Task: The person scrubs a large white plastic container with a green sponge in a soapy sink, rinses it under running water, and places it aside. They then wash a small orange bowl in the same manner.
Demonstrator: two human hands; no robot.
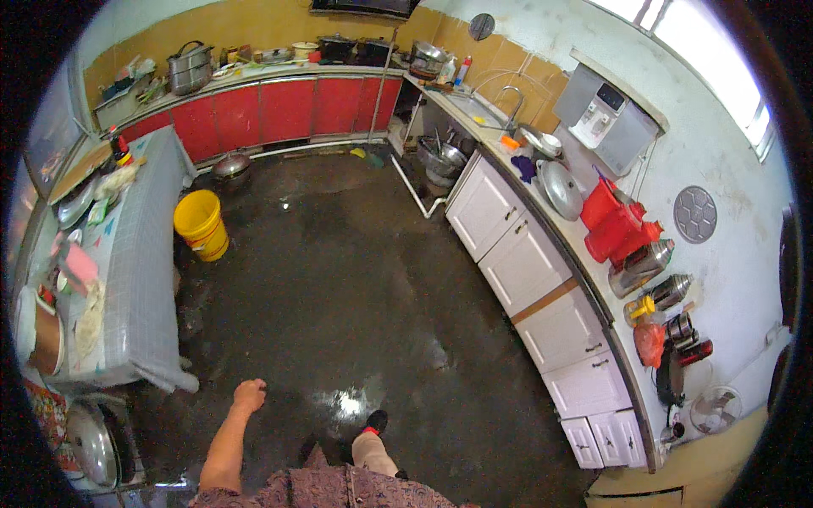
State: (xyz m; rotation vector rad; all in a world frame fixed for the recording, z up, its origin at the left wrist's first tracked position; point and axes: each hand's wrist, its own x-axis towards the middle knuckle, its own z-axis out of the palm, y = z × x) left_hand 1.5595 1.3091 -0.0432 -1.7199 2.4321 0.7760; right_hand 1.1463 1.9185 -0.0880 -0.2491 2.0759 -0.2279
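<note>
My left hand (249,395) hangs over the dark wet floor (305,279), near the front corner of a cloth-covered table (146,267). Its fingers are curled; whether anything lies within them cannot be told. My right hand is out of view. Before me, a yellow plastic bucket (202,225) stands on the floor beside the table. A lidded metal pan (231,165) rests on the floor farther back. One of my feet, in a dark shoe (376,420), is stepping on the floor below the picture's middle.
Red cabinets (287,108) line the back under a counter with pots. To the right, white cabinets (526,267) carry a counter with a sink (476,109), a large metal lid (559,189), red jugs (613,219) and flasks. A white pipe (409,185) lies on the floor near steel bowls (441,159).
</note>
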